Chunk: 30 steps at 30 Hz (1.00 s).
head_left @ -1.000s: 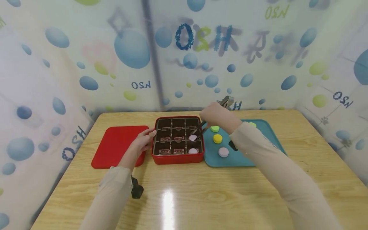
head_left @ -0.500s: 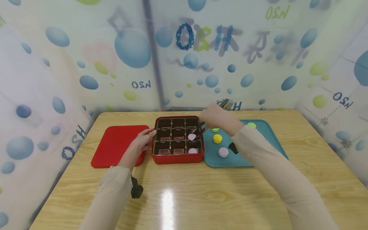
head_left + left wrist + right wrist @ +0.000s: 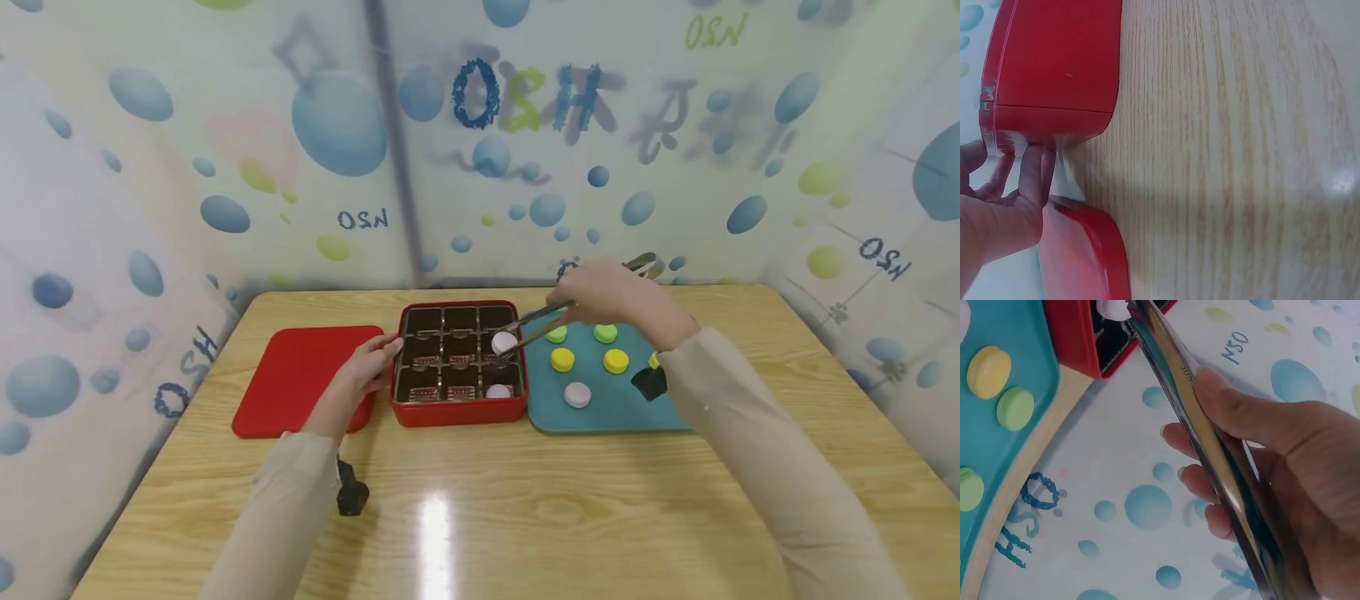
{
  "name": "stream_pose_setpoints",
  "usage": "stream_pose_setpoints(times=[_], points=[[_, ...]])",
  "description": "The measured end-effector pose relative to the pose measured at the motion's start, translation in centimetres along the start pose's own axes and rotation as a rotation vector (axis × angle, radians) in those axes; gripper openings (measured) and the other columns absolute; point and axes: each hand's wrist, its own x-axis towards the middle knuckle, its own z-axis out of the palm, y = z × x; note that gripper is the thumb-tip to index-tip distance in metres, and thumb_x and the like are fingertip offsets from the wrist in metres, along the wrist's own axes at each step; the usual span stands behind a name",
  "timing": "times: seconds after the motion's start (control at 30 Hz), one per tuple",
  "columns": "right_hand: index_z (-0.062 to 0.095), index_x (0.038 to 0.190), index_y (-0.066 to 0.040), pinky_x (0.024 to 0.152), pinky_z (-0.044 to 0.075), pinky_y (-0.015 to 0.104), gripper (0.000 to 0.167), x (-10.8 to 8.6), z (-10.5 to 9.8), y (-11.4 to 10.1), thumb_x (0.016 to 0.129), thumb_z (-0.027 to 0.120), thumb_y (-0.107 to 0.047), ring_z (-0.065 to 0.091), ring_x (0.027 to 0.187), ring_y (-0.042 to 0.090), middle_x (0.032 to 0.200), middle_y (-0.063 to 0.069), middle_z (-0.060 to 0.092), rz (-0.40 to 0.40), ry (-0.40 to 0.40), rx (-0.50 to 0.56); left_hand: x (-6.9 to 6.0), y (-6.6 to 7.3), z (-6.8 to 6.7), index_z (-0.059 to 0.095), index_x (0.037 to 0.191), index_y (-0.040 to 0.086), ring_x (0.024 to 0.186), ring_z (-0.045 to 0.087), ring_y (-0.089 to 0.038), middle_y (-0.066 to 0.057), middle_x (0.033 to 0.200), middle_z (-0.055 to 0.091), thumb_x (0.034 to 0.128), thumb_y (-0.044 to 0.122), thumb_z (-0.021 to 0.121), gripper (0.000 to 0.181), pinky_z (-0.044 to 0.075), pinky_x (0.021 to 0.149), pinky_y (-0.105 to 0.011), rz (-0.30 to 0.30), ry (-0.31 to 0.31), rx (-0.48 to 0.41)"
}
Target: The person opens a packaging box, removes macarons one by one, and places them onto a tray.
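In the head view, my right hand (image 3: 603, 292) grips metal tongs (image 3: 536, 333) over the right side of a red box (image 3: 459, 414). The tongs' tips straddle a lilac macaron (image 3: 504, 342) at the middle compartment of the right column; whether they squeeze it cannot be told. Another lilac macaron (image 3: 498, 392) sits in the front right compartment. In the right wrist view, thumb and fingers close round the tongs (image 3: 1210, 437). My left hand (image 3: 367, 365) touches the box's left side; in the left wrist view its extended fingers (image 3: 1032, 169) rest against the red outer wall.
A teal tray (image 3: 551, 421) right of the box carries a lilac macaron (image 3: 577, 395), yellow macarons (image 3: 616, 361) and green macarons (image 3: 605, 333). A flat red lid (image 3: 300, 375) lies left of the box. Patterned curtain (image 3: 487, 167) borders the table's back.
My right hand has moved to the right, and the tongs now slant flatter. The macaron at their tips has shifted slightly and looks tilted. The left hand stays at the box's side.
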Motion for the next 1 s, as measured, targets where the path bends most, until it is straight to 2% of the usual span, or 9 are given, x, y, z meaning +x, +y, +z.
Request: stream_pose_setpoints(times=[0.07,0.27,0.53,0.67,0.77,1.0], points=[[0.068,0.098,-0.014,0.058,0.046,0.028,0.018,-0.6,-0.1,0.2,0.082,0.068,-0.022,0.055,0.065,0.013,0.075,0.000,0.065,0.004,0.010,0.013,0.0,0.0,0.0,0.022,0.146,0.017,0.125,0.038,-0.026,-0.015,0.140,0.039,0.0963,0.035,0.041,0.056,0.032,0.107,-0.045,-0.005,-0.001,-0.004],[0.067,0.109,-0.011,0.067,0.050,0.033,0.028,-2.4,-0.2,1.3,0.082,0.068,-0.020,0.061,0.079,0.016,0.090,0.002,0.068,0.042,0.006,0.084,0.2,-0.1,-0.1,0.023,0.146,0.017,0.125,0.039,-0.026,-0.015,0.140,0.040,0.0964,0.035,0.041,0.056,0.031,0.107,-0.046,-0.010,0.007,-0.008],[0.065,0.112,-0.011,0.077,0.049,0.043,0.031,-4.7,0.3,3.4,0.082,0.067,-0.021,0.061,0.093,0.024,0.104,0.005,0.068,0.145,-0.110,0.160,0.1,-0.2,-0.2,0.022,0.146,0.018,0.126,0.038,-0.026,-0.015,0.140,0.040,0.0961,0.036,0.041,0.056,0.031,0.108,-0.045,-0.005,0.015,-0.001],[0.065,0.112,-0.011,0.075,0.048,0.045,0.032,-5.9,1.0,4.6,0.082,0.068,-0.022,0.062,0.093,0.025,0.104,0.006,0.068,0.191,-0.163,0.192,0.1,-0.3,-0.1,0.022,0.146,0.018,0.127,0.037,-0.027,-0.015,0.140,0.040,0.0962,0.036,0.041,0.056,0.031,0.108,-0.045,-0.007,0.011,-0.004],[0.067,0.108,-0.010,0.070,0.049,0.042,0.030,-6.8,1.6,5.5,0.080,0.069,-0.022,0.062,0.085,0.021,0.097,0.004,0.069,0.185,-0.170,0.190,0.1,-0.3,-0.1,0.022,0.146,0.018,0.127,0.036,-0.027,-0.014,0.140,0.039,0.0962,0.036,0.041,0.056,0.030,0.108,-0.045,-0.008,0.011,0.000],[0.069,0.102,-0.011,0.067,0.049,0.039,0.029,-8.6,2.3,7.1,0.078,0.071,-0.025,0.061,0.080,0.017,0.094,0.001,0.066,0.199,-0.219,0.182,0.1,-0.2,-0.1,0.022,0.146,0.018,0.126,0.037,-0.027,-0.015,0.140,0.040,0.0962,0.036,0.041,0.056,0.032,0.107,-0.045,0.000,0.008,0.001]])
